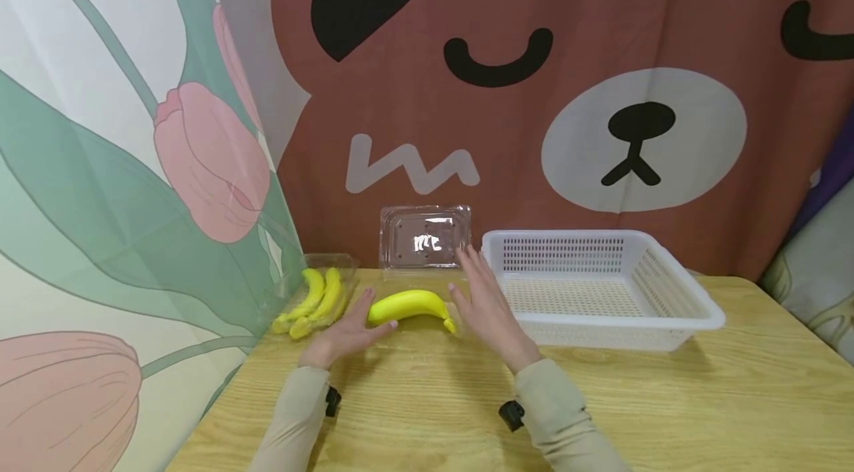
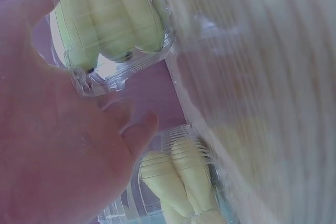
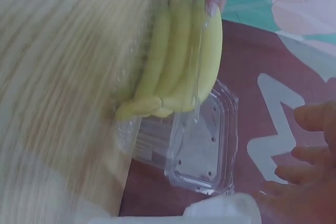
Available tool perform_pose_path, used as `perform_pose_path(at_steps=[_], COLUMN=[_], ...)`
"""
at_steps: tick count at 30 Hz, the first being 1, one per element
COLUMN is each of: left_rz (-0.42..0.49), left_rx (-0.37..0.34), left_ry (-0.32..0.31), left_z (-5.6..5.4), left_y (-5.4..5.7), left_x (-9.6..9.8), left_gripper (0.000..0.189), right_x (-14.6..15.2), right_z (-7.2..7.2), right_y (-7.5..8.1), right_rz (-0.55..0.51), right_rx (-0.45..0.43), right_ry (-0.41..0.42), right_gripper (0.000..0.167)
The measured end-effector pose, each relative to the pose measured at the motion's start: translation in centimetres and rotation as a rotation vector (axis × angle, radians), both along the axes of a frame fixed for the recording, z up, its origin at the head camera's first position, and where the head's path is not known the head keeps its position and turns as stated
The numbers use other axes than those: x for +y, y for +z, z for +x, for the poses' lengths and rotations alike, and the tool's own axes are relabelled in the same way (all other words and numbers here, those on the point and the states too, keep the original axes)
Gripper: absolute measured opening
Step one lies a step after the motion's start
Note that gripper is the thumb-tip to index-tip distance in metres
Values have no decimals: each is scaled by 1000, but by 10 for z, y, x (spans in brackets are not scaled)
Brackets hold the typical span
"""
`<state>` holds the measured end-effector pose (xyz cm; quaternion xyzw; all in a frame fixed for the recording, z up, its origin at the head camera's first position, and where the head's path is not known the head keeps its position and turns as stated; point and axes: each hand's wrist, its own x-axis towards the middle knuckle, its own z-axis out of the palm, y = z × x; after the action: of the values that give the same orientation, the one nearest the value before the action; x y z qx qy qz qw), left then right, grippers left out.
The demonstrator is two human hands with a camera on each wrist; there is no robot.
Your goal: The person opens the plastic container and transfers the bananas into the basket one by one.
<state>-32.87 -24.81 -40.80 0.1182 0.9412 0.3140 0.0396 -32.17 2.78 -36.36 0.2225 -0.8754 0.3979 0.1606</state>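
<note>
Bananas crosswise between left hand and right hand, narrow tip rightward, thumbs apart from fingers

A wooden table — brown bear-print cloth behind it, tulip-print cloth at left.

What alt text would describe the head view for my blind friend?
A person's left hand and right hand flank a yellow banana before a raised clear lid on a wooden table. At left, more bananas lie in clear packaging; at right sits a white basket.
</note>
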Motion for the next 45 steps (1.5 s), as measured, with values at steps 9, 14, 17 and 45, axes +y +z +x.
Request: perform_pose_path(at_steps=[9, 14, 17, 45], left_rz=[15, 10, 13, 50], left_rx=[-13, -18, -28, -4], left_ry=[11, 17, 24, 16], left_z=[-3, -3, -2, -4], left_y=[1, -2, -3, -3], left_x=[2, 1, 0, -1], left_gripper=[98, 97, 98, 100], right_x=[-28, -43, -49, -59], right_z=[-6, -23, -32, -38], right_y=[-12, -22, -28, -24], right_rz=[159, 291, 345, 387], right_rx=[6, 14, -17, 8], right_ry=[92, 110, 136, -35], right_gripper=[61, 56, 52, 65])
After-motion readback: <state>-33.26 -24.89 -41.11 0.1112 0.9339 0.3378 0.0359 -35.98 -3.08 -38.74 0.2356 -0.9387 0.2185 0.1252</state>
